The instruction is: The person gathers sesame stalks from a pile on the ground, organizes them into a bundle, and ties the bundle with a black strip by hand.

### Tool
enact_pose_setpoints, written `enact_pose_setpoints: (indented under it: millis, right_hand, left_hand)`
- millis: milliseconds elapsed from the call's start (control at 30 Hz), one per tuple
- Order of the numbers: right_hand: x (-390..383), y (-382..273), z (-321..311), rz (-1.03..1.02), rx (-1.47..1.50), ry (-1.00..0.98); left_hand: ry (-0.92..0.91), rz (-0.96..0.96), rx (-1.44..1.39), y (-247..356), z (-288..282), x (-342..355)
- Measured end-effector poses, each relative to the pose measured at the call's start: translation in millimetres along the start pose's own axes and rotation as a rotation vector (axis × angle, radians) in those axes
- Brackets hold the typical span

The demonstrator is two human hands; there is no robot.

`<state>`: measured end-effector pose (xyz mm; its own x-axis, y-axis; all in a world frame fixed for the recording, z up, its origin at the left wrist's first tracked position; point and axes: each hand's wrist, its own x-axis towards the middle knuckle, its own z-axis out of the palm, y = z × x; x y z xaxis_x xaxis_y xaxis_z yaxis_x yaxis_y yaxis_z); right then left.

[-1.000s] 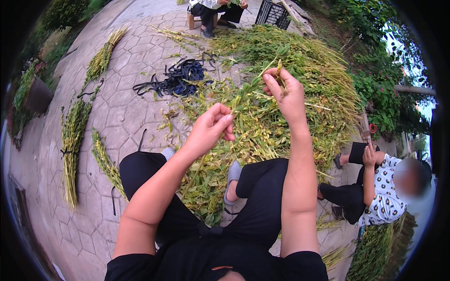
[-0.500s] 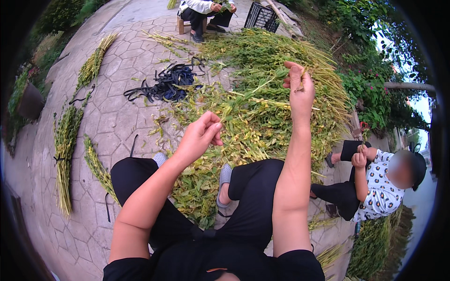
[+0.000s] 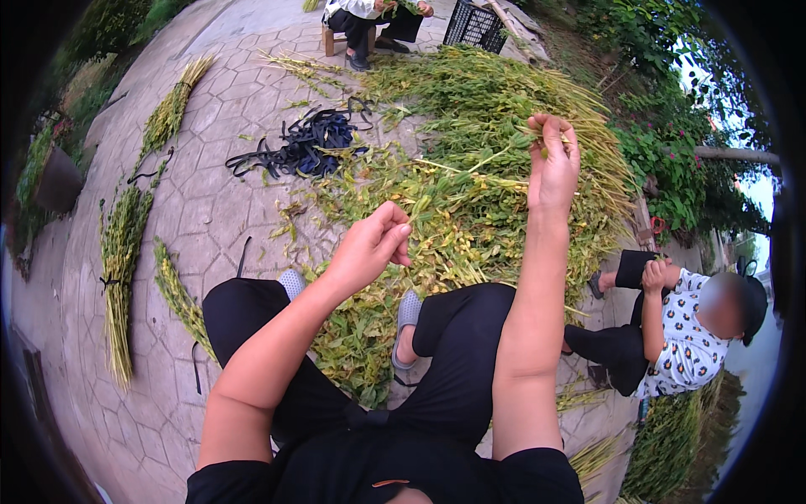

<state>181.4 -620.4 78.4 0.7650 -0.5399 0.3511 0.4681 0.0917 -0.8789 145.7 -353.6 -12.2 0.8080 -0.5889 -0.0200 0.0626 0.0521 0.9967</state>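
A green plant stalk with pods [image 3: 437, 195] stretches between my two hands, slanting up to the right. My left hand [image 3: 374, 245] pinches its lower end between thumb and fingers. At its upper end, my right hand [image 3: 554, 164] is closed with bent fingers near a few small leaves; the exact grip is partly hidden. Beneath both hands spreads a large heap of cut leafy stalks [image 3: 504, 92], green and yellow. Loose leaves [image 3: 357, 336] lie between my feet.
Dark blue strips [image 3: 315, 143] lie tangled on the paving. Tied bundles [image 3: 122, 260] rest at left. One person [image 3: 382, 21] sits at the far side beside a black crate [image 3: 474, 27]; another person [image 3: 684, 328] sits at right. Both have their hands at their work.
My right hand has shifted slightly to the right, its fingers curling in more. The left hand stays nearly in place. At the far side, the person's hands have moved apart a little.
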Motion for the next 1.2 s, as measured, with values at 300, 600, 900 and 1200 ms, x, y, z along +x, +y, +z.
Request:
enact_pose_setpoints:
  millis: [300,600,900,1200]
  right_hand:
    - [-49,36,-1,-0.005,-1.577,-0.921]
    - [-116,48,103,0.719,-0.551,-1.365]
    - [-54,65,90,0.375,-0.424,-0.676]
    - [2,46,20,0.068,-0.207,-0.214]
  left_hand:
    - [0.225,0.056,-0.385,25,-42,18]
    - [0.418,0.217,-0.561,32,-83,21]
    - [0.149,-0.131,-0.174,-3,-40,7]
    - [0.050,-0.080,0.219,-6,-6,-31]
